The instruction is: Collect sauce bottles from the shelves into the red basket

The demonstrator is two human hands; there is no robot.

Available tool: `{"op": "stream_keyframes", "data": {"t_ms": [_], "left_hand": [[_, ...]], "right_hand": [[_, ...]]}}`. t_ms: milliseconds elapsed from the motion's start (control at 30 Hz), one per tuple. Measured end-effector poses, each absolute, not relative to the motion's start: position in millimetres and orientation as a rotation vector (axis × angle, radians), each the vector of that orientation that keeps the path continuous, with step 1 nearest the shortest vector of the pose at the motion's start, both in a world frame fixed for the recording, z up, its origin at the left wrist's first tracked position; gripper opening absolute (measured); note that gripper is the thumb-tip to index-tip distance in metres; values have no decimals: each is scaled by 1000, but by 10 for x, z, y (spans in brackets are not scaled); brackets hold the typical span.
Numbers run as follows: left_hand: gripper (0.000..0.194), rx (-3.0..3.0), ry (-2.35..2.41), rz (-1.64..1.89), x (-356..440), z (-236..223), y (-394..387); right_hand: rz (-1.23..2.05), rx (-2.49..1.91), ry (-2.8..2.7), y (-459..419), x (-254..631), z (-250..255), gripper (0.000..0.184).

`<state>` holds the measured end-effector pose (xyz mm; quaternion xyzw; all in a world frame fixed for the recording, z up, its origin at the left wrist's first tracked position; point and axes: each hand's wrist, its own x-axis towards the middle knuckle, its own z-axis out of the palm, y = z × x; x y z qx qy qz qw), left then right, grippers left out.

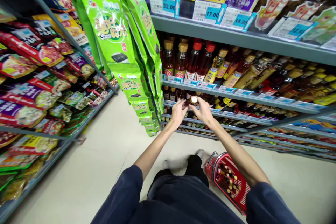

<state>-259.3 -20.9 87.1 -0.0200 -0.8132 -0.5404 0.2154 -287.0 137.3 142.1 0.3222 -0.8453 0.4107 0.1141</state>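
Note:
Both my hands reach forward to a grey shelf (236, 95) of small bottles. My right hand (203, 111) is closed round a small dark bottle with a gold cap (193, 100), held at the shelf's front edge. My left hand (178, 112) is beside it with fingers curled against the same bottle's left side. More gold-capped and red-capped bottles (189, 59) stand on the shelf above.
A red shopping basket (228, 181) with several bottles stands on the floor by my right leg. Green hanging bags (126, 42) form a column left of the shelves. Packets fill the racks on the left (39, 77). Pale floor tiles (99, 168) lie between.

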Motion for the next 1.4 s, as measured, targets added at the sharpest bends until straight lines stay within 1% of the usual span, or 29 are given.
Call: {"op": "stream_keyframes", "data": {"t_ms": [133, 367, 667, 833, 933, 1033, 1100, 1233, 1400], "left_hand": [[38, -25, -2192, -1535, -2822, 688, -194], [44, -1, -2110, -1531, -2956, 435, -132], [42, 43, -2076, -1553, -3034, 311, -41], [41, 91, -2143, -1491, -3069, 257, -47], [41, 126, -2203, -1430, -3078, 233, -54], [39, 181, -2252, -1374, -3104, 239, -44], [35, 224, -2268, -1348, -3131, 259, -30], [27, 279, -2272, -1327, -3160, 314, -28], [27, 272, -2277, -1319, -3086, 354, -141]], "right_hand": [[1236, 945, -2437, 1318, -3035, 1252, 44], [1195, 986, -2422, 1308, -3145, 1082, 41], [1196, 962, -2424, 1284, -3219, 968, 41], [1193, 925, -2455, 1242, -3273, 890, 39], [1191, 867, -2473, 1206, -3316, 816, 37], [1182, 784, -2499, 1150, -3368, 733, 42], [1162, 708, -2522, 1107, -3405, 691, 44], [1075, 526, -2586, 1034, -3489, 682, 38], [923, 362, -2688, 950, -3597, 795, 34]]}}
